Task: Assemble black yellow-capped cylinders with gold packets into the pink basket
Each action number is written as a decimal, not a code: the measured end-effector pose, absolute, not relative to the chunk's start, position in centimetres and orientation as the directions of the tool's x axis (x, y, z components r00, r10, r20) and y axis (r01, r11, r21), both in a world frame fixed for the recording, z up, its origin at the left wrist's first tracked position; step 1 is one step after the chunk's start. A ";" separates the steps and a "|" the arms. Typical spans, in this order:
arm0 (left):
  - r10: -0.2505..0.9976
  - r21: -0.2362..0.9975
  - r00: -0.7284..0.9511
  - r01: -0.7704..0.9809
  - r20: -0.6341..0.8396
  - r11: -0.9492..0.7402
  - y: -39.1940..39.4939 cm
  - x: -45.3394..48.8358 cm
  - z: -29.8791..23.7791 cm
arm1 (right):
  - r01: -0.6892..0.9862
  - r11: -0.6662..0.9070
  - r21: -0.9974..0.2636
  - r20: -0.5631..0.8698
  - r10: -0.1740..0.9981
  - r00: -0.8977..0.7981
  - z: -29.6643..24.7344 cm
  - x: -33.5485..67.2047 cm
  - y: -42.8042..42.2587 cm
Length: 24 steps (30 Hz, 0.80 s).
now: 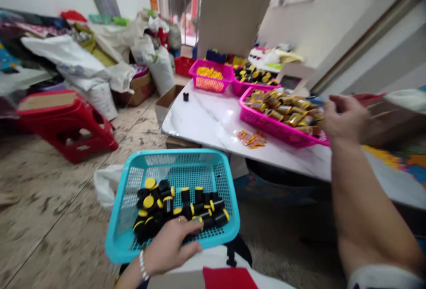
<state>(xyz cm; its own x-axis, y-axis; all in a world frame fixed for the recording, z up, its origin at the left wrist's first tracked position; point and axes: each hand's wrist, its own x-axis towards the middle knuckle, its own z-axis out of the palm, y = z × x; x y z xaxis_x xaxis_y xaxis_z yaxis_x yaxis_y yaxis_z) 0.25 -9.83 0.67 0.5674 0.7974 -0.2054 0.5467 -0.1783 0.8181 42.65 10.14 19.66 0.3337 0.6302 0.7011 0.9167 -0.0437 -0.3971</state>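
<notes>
My left hand, with a white beaded bracelet on the wrist, reaches over the near rim of a blue plastic basket. Its index finger is stretched out over the small black pots with yellow lids inside; the thumb stands apart, and the other fingers are partly hidden. My right hand is at the right end of a pink basket heaped with brown-and-gold wrapped packets. Blur and the angle hide whether its bent fingers hold anything.
On the white marbled table lie small orange packets and one black pot. Further back are a pink basket of yellow lids and one of black and yellow pots. A red stool and white sacks occupy the left floor.
</notes>
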 end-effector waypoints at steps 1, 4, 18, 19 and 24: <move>0.787 0.811 0.588 0.545 -0.188 -0.213 -10.0 0.2 0.8 | 0.917 -0.019 -0.399 0.693 0.648 0.316 18.4 41.6 8.9; 0.809 0.799 0.576 0.538 -0.118 -0.267 -9.4 -0.4 1.0 | 0.920 0.123 -0.372 0.600 0.788 0.137 12.7 37.2 3.3; 0.961 0.346 0.083 0.938 -0.265 0.015 -8.8 -4.8 1.4 | 0.891 0.357 -0.280 0.109 0.934 -0.340 2.5 27.1 -9.4; 0.964 0.366 0.085 0.930 -0.250 0.013 -8.6 -4.5 1.1 | 0.913 0.376 -0.156 0.080 0.927 -0.367 2.8 26.0 -9.1; 0.986 0.432 0.136 0.898 -0.098 -0.081 -8.2 -5.0 -1.6 | 0.937 0.333 0.109 -0.014 0.943 -0.333 1.4 18.9 -6.1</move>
